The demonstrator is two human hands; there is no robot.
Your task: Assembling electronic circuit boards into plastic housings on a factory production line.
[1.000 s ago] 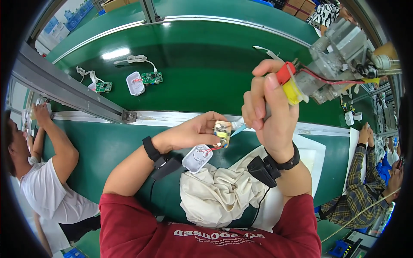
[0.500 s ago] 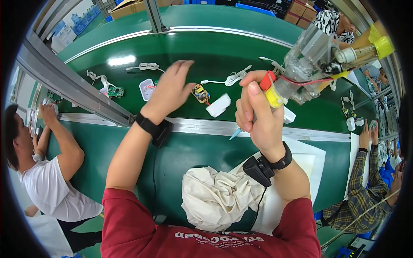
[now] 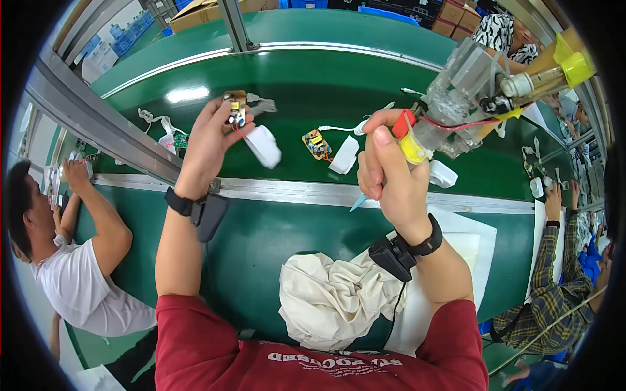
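A: Main thing, where?
B: Circuit board [image 3: 235,109], upper left. Left hand [image 3: 210,133] is holding it up, thumb and fingers clamping its edges. White casing [image 3: 263,147] is dangling off red wires [image 3: 240,131], blurring.
A: Handling?
B: Looking light and stiff; components probably fragile, wires likely the weak point. I'm marking the bare edges as the hold, casing supported.
A: Right hand [image 3: 399,176]?
B: Right of centre, fingers curling together, clamping a bulky taped tool [image 3: 453,98]. Pale-blue tip [image 3: 358,202] is poking out below; can't tell if it's part of it.
A: Around?
B: Second board [image 3: 317,144] and second casing [image 3: 343,155] are lying mid-frame, between the hands. Cream cloth [image 3: 339,296] is bunching lower centre.
A: Versus half a second ago?
B: Left hand was reaching, nothing visible in it; now it's carrying the board, farther left. Right hand's staying about put.
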